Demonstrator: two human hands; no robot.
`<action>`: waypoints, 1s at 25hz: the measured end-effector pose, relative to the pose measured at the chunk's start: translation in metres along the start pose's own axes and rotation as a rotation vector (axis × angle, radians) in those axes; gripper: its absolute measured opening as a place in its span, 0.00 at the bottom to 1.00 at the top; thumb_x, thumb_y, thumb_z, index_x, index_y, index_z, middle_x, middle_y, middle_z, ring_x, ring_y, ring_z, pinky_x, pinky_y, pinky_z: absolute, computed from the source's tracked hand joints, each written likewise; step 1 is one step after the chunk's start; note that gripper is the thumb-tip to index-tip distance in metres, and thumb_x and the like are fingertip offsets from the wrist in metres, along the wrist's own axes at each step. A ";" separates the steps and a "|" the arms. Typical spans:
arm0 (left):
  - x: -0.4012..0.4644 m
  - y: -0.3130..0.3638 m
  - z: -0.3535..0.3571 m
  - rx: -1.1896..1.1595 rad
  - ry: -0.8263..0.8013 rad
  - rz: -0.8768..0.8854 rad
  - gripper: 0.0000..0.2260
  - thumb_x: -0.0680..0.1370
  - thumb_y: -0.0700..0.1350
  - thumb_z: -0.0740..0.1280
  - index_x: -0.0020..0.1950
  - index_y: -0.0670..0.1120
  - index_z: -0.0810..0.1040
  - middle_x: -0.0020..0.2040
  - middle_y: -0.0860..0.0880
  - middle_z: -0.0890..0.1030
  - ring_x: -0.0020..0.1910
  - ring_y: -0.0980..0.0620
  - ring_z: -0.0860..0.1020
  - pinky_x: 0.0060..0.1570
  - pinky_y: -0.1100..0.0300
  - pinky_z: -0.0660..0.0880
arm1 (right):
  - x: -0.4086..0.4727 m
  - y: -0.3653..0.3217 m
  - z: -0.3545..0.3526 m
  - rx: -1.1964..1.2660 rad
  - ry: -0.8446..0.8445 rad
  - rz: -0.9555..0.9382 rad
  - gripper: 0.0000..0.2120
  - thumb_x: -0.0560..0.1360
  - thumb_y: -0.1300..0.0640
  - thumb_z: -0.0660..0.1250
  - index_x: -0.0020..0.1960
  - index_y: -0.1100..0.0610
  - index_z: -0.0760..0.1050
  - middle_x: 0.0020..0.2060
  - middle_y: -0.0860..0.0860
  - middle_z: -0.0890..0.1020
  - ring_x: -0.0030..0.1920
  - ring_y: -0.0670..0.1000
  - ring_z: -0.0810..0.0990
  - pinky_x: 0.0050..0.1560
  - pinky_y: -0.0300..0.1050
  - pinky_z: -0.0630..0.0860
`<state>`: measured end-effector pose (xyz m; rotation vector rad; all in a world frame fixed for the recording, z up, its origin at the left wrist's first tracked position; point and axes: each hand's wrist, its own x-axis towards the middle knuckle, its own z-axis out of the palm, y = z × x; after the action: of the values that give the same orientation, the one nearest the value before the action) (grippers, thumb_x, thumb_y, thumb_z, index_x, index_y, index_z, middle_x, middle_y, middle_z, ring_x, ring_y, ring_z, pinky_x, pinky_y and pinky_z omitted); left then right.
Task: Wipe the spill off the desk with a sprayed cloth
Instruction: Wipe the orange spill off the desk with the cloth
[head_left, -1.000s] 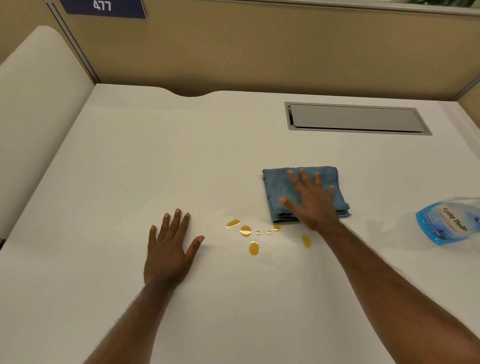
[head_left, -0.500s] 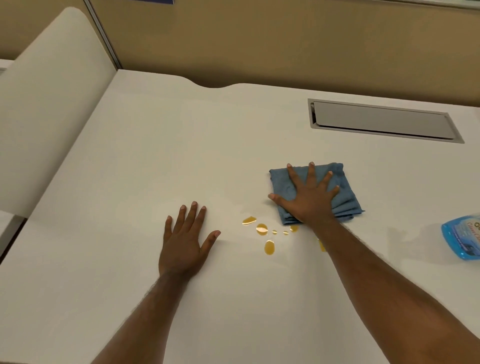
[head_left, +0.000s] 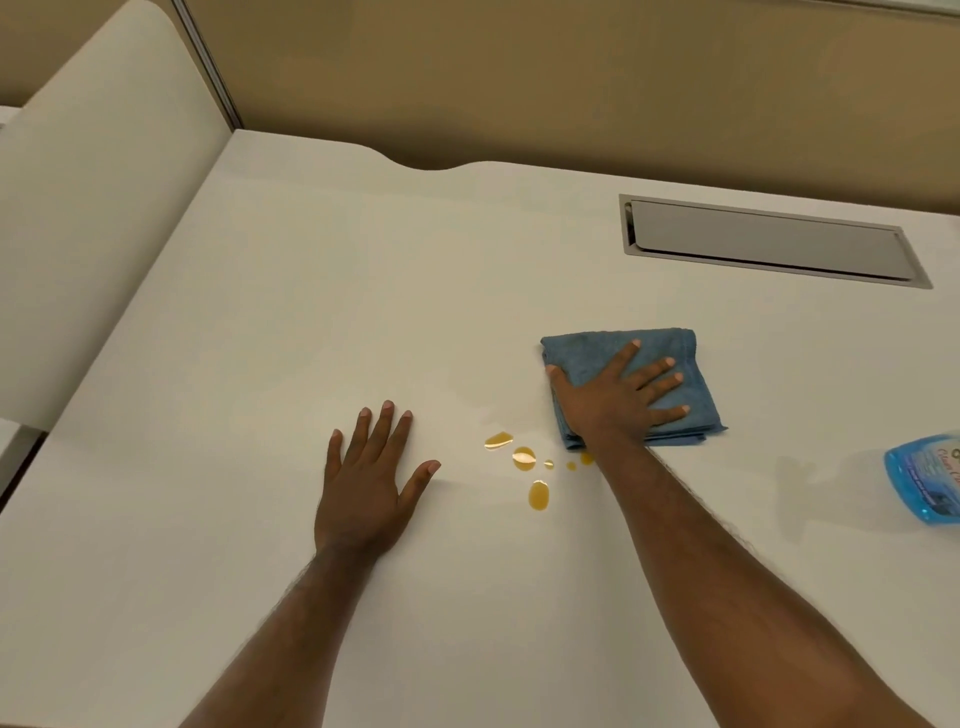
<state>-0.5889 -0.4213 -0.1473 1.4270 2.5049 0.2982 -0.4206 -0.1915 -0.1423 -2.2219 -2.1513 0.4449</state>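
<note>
I found the right hand (head_left: 613, 397) lying flat, fingers spread, pressing the folded blue cloth (head_left: 670, 387) onto the white bench (head_left: 311, 312). The amber spill (head_left: 524, 458) (several separate drops) sat just off the cloth's seven o'clock corner. The left hand (head_left: 371, 483) rested open, palm down, at the spill's nine o'clock. A spray bottle (head_left: 927, 480) lay at three o'clock.

Office cubicle: partitioned desk (head_left: 363, 312), cable hatch (head_left: 769, 244)
</note>
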 end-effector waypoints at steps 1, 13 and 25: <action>0.000 0.001 0.000 0.004 -0.005 0.001 0.35 0.75 0.70 0.35 0.78 0.57 0.49 0.79 0.57 0.47 0.78 0.55 0.43 0.76 0.49 0.41 | 0.000 -0.001 0.002 -0.001 0.015 -0.009 0.53 0.67 0.24 0.53 0.77 0.57 0.39 0.75 0.69 0.44 0.75 0.70 0.41 0.66 0.78 0.41; 0.000 0.002 -0.001 0.001 0.000 0.002 0.36 0.74 0.71 0.34 0.78 0.56 0.50 0.79 0.56 0.48 0.78 0.54 0.44 0.76 0.49 0.42 | -0.005 -0.002 -0.001 -0.068 -0.033 -0.203 0.34 0.78 0.36 0.48 0.78 0.49 0.42 0.76 0.65 0.45 0.75 0.68 0.42 0.69 0.75 0.41; 0.000 0.002 0.000 -0.002 0.011 0.009 0.36 0.74 0.70 0.36 0.78 0.55 0.52 0.79 0.55 0.50 0.78 0.53 0.46 0.76 0.47 0.44 | -0.045 -0.004 0.012 -0.149 0.006 -0.399 0.29 0.81 0.51 0.53 0.78 0.52 0.43 0.77 0.62 0.44 0.75 0.69 0.42 0.68 0.77 0.42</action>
<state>-0.5872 -0.4209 -0.1465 1.4401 2.5071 0.3106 -0.4278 -0.2375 -0.1441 -1.7740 -2.6126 0.2681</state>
